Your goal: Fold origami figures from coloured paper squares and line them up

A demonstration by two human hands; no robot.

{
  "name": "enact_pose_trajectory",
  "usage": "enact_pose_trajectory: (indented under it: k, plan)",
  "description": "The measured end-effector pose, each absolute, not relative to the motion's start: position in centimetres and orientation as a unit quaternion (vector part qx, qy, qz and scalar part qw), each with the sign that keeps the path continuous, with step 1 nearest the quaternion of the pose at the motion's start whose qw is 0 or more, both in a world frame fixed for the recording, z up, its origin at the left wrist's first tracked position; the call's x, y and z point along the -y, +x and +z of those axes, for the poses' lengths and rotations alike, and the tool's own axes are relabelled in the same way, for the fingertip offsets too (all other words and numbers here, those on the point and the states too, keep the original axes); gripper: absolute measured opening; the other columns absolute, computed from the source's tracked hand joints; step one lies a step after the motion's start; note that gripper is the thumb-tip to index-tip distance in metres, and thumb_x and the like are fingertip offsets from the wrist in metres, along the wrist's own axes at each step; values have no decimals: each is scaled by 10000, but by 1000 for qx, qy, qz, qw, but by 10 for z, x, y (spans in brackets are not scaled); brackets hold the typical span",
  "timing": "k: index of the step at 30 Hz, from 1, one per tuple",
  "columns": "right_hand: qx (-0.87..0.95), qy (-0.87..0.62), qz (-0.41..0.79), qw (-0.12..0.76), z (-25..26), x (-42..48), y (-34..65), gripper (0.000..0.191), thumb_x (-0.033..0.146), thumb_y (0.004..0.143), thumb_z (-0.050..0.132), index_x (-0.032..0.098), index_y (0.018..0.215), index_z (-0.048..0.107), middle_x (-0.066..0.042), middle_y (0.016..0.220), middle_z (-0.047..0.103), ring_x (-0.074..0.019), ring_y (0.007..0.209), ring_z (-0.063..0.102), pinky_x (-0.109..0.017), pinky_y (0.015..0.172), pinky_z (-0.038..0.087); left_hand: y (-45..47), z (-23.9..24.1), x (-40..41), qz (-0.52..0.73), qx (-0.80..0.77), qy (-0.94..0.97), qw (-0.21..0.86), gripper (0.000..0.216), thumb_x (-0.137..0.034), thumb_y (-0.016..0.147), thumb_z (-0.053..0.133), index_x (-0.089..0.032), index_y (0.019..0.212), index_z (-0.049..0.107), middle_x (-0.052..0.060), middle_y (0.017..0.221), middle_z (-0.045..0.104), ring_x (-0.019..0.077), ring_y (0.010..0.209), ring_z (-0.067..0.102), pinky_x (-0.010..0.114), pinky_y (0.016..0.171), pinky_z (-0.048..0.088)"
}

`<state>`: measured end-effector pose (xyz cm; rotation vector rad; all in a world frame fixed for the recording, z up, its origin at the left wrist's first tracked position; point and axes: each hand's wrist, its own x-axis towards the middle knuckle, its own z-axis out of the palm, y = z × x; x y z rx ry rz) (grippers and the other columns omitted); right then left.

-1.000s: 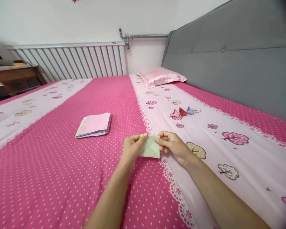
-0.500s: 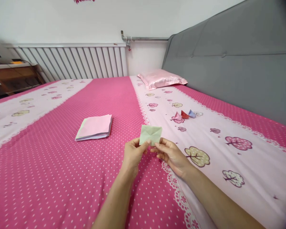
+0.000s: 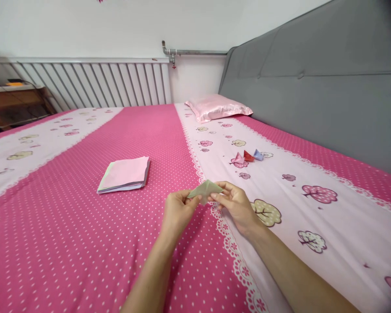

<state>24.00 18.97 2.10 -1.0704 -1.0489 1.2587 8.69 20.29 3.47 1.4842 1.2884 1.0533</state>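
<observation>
A small pale green folded paper (image 3: 204,190) is held above the bed between both hands, tilted almost flat so I see it edge-on. My left hand (image 3: 177,212) pinches its left side with thumb and fingers closed. My right hand (image 3: 235,204) pinches its right side, fingers curled. To the left on the pink dotted sheet lies a stack of coloured paper squares (image 3: 124,174), pink on top. Three small folded paper pieces (image 3: 246,157), pink, red and pale blue, sit in a row farther off on the light strip.
The bed sheet (image 3: 68,226) is pink with white dots and light tree-print strips. A pink satin pillow (image 3: 217,107) lies at the far end by the grey padded headboard (image 3: 313,87). A white radiator (image 3: 91,82) lines the far wall; a wooden shelf (image 3: 16,104) stands at far left.
The green paper was first held low, then stood up facing me; now it is tipped nearly flat between both hands. The hands stayed pinched on it.
</observation>
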Motion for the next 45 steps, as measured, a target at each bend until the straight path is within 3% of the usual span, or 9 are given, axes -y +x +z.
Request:
enact_pose_trajectory:
  k: [3,5,9,14,19,29,38,45]
  plan:
    - [434,-445,535,573,23,-189,240,177,243,671,674,191,829,612,-15,776,655,-137,728,609,-212,547,420,89,42,-199,437,-479,518,558,255,-325,636,694,-112,777,698,10,532,612,87,397,475,210,430,358]
    - [430,-437,533,583,23,-189,240,151,228,663,670,196,803,623,-3,764,650,-121,690,587,-220,569,424,89,45,-197,440,-442,471,624,299,-277,609,724,-115,857,689,84,764,696,145,591,616,257,602,474]
    - [442,-407,529,599,23,-189,241,142,177,669,612,198,807,640,0,789,627,-107,662,546,-235,605,435,85,46,-197,446,-401,430,675,301,-222,617,699,-116,897,681,113,895,698,196,825,639,290,792,470]
    - [483,-348,533,601,24,-186,243,268,165,673,537,218,914,642,-38,964,634,-170,827,582,-279,673,465,84,46,-199,492,-394,375,680,304,-300,679,539,-99,844,698,111,866,697,185,768,627,277,727,485]
    - [487,-350,527,602,25,-184,242,240,211,690,558,218,911,650,-59,1171,560,-194,897,578,-289,666,471,86,49,-199,514,-409,380,652,299,-327,630,587,-103,790,704,106,816,701,197,755,626,290,741,479]
    - [469,-358,531,608,25,-185,239,148,195,702,595,209,835,658,-63,1191,547,-212,966,557,-300,698,469,86,47,-198,514,-408,402,638,317,-346,645,557,-101,788,699,104,806,698,205,746,620,304,730,473]
    - [493,-372,498,609,23,-188,240,144,150,691,615,211,807,674,-54,1222,524,-217,1059,538,-291,769,476,88,43,-200,507,-400,454,614,256,-254,656,516,-108,762,698,82,774,692,197,734,614,281,680,464]
    - [559,-395,428,590,17,-194,247,120,240,710,651,192,813,688,-78,1073,589,-195,889,604,-262,644,501,88,49,-196,486,-401,549,549,213,-147,626,505,-121,762,668,32,668,647,148,643,573,253,638,440]
